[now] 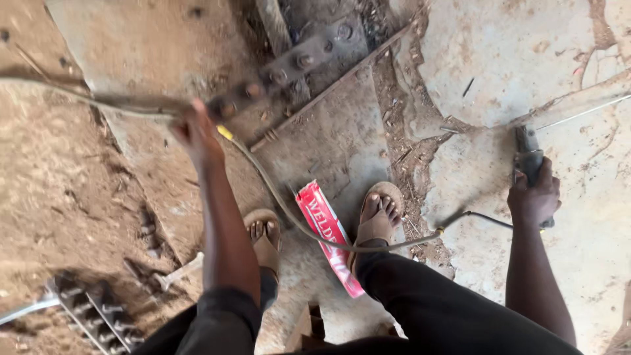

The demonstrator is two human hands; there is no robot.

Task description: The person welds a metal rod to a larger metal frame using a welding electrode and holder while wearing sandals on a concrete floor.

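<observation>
Head view: left hand [196, 135] stretched forward gripping cable [276, 197]; right hand [536, 194] clasps grinder [528, 154].

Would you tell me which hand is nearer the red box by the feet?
Left. The left hand is up-left of the red box; the right hand is far off to its right.
</observation>
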